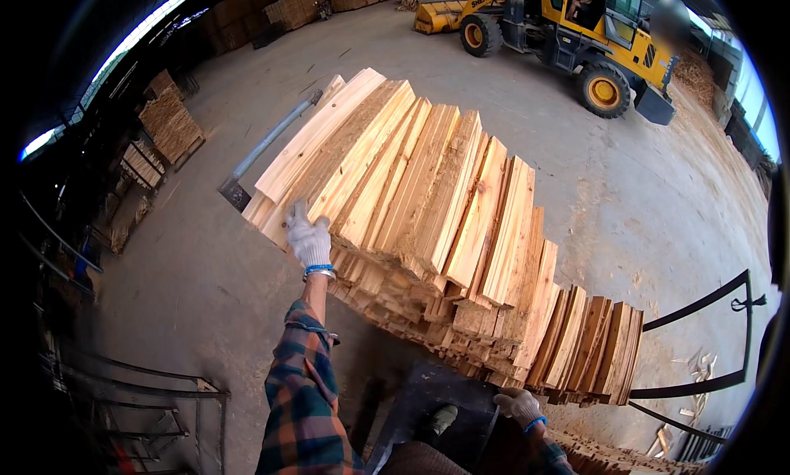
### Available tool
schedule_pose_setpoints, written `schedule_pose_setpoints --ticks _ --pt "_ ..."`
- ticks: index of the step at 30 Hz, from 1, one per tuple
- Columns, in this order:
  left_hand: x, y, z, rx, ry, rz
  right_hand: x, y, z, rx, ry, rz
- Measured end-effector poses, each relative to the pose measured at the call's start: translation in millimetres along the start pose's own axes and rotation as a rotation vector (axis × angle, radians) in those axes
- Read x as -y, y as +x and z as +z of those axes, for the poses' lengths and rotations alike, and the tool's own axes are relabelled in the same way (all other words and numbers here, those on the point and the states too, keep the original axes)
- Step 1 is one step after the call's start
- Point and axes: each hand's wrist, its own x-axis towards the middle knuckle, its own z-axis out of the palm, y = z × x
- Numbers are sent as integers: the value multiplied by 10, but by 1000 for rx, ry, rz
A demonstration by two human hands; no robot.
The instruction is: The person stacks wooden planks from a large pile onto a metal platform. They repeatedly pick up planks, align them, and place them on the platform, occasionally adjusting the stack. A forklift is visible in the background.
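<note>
Overhead, your left hand [309,238], in a white knit glove with a blue cuff band, lay palm-down with the fingers spread flat on the near end of a pale plank [319,143] at the left edge of the timber stack [428,203]. It pressed on the wood rather than closing around it; no grip was visible. Your plaid flannel sleeve [303,393] ran up from the lower edge to that wrist.

Your right hand [520,407], gloved the same way, rested low in the view with its fingers curled over the rim of a dark metal plate or housing [432,401], just below the lower rows of planks. A shoe tip [442,419] showed on that dark surface beside it.

The stack itself was a thick bundle of rough-sawn boards, pale on the cut faces and browner at the bark edges, lying slanted from upper left to lower right, above a concrete floor [658,220]. A grey metal bar [267,146] lay on the floor just left of the stack. A black tubular frame [708,343] stood to the right. A yellow wheel loader [568,35] was parked well apart at the top, and further piles of timber [169,125] sat along the dim left wall.
</note>
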Motion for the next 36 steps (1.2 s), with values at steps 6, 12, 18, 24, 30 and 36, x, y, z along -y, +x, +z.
schedule_pose_setpoints --ticks 6,12,18,24,30,36 --pt "-257 -84 -99 -32 -102 -71 388 94 173 25 -236 -161" --pt "-91 283 -336 476 -297 -477 810 27 63 -12 -304 -291" --pt "186 299 -238 412 -601 -507 841 80 -39 11 -203 -339" --pt "103 -205 -1538 439 -806 -766 853 66 254 243 110 -462" --pt "39 -2481 -2503 340 -1482 -1269 2266 -536 1112 857 736 -599" --pt "78 -4151 -2285 699 -1357 -1125 2215 -378 1450 1029 1083 -370"
